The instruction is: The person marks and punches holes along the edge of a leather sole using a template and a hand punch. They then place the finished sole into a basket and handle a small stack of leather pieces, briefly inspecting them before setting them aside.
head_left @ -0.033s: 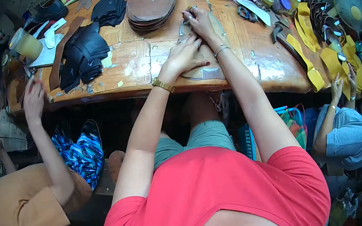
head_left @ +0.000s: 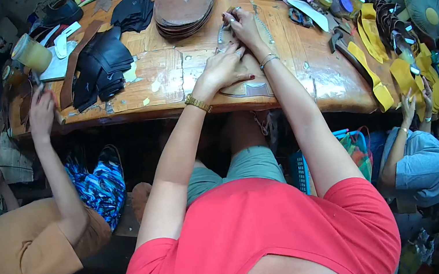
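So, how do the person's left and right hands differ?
The left hand is outstretched; the right hand is curled. The left wears a gold wristband, the right a silvery bracelet. The left hand is nearer the table's front edge than the right. Both are over the table.

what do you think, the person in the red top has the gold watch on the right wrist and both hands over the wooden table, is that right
Not quite: the head view shows the gold watch on the left wrist; the right wrist has a silver-coloured bracelet. The red top is right, and the left hand and right hand are both over the wooden table.
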A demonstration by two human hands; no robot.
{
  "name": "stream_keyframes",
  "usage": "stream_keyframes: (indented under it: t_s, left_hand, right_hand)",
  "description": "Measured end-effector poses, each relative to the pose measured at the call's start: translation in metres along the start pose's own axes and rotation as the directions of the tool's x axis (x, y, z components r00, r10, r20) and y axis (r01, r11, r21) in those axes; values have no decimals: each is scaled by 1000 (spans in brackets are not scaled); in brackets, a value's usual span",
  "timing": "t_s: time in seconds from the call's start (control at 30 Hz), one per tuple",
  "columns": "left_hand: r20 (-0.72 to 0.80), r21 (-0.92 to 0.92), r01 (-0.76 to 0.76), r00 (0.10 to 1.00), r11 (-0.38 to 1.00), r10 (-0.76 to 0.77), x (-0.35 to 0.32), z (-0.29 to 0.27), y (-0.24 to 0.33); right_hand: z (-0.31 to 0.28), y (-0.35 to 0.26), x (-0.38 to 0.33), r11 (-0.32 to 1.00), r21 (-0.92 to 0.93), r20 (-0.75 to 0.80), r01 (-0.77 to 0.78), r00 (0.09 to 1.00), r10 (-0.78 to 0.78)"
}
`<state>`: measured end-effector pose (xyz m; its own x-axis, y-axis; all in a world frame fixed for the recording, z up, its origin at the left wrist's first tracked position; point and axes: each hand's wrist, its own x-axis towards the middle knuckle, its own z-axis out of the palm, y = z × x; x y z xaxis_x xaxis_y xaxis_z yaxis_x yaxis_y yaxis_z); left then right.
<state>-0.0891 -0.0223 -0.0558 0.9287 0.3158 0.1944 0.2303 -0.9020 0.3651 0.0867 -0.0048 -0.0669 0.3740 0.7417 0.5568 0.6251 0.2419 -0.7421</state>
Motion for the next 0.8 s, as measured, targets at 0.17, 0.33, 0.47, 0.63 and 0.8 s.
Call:
stream_keyframes:
  t_s: [0.17,0.33,0.47,0.63,0.8]
  left_hand:
    - [-68,27,-41,997,999,43,2,12,-7]
    - [-48,21,-21,999,1000,22,1,10,-6]
    - [-40,1,-14,999,1000,14,0,8,-5]
    - [-49,24,-17,999,1000,18,0,8,-3]
    - [64,-33,40,997,999,-38,2,3,-3]
  right_hand:
    - [-2,11,4,984,139,17,-108,994,107]
    - [0,11,3,981,172,48,-91,995,84]
    - [-1,9,1,971,183,79,-152,987,139]
    - [0,11,2,981,168,45,-96,995,90]
    - [6,16,3,990,-87,22,107,994,-105]
